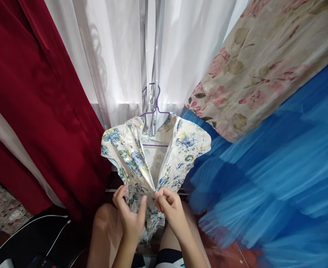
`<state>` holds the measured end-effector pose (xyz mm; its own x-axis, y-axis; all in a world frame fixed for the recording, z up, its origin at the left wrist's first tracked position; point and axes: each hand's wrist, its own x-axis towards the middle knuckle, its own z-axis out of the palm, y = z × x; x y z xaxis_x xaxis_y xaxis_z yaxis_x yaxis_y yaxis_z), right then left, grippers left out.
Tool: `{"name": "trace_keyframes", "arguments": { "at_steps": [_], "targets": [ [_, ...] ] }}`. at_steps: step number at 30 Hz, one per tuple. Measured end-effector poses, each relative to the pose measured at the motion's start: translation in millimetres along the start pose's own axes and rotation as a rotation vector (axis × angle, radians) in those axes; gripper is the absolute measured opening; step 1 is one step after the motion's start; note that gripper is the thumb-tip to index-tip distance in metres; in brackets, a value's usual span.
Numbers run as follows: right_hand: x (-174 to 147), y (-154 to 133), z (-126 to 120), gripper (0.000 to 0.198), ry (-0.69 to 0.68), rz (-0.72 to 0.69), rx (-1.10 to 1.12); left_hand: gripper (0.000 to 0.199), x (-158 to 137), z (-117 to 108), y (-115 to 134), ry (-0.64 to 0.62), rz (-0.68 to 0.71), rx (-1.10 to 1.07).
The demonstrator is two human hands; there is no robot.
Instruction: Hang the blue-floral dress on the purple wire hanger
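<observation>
A cream short-sleeved dress [186,143] with blue flowers hangs before me on a purple wire hanger [157,102]. Its front is parted in a V from the neck down to a point near my fingers. At the bottom of that V, my right hand [173,210] pinches the zipper [153,184]; the pull itself is hidden by the fingertips. To the left, my left hand [130,217] has thumb and fingers spread, its fingertips at the dress's side edge. The lower part of the dress drops between my knees.
Dark red cloth [58,111] hangs on the left and a white curtain [116,56] behind. On the right are a pink-flowered beige cloth [244,70] and blue tulle [253,178]. White cables [57,238] cross a black surface [32,238] at lower left.
</observation>
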<state>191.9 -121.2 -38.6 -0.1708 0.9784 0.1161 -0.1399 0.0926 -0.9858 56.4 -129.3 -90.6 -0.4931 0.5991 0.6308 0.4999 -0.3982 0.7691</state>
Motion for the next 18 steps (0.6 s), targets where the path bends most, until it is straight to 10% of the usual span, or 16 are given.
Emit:
{"name": "trace_keyframes", "arguments": {
  "at_steps": [6,11,18],
  "targets": [
    [-1.2,-9.9,-6.2,0.041,-0.027,0.063,-0.033,0.012,-9.5,30.4,17.2,-0.305,0.076,-0.152],
    [-2.2,-9.7,-11.8,0.038,-0.005,0.089,0.015,0.01,-11.9,37.7,23.8,-0.348,-0.101,-0.227],
    [56.1,-75.8,-20.4,0.035,0.059,-0.047,-0.034,0.01,8.3,21.3,30.1,-0.454,0.031,-0.151]
  ]
}}
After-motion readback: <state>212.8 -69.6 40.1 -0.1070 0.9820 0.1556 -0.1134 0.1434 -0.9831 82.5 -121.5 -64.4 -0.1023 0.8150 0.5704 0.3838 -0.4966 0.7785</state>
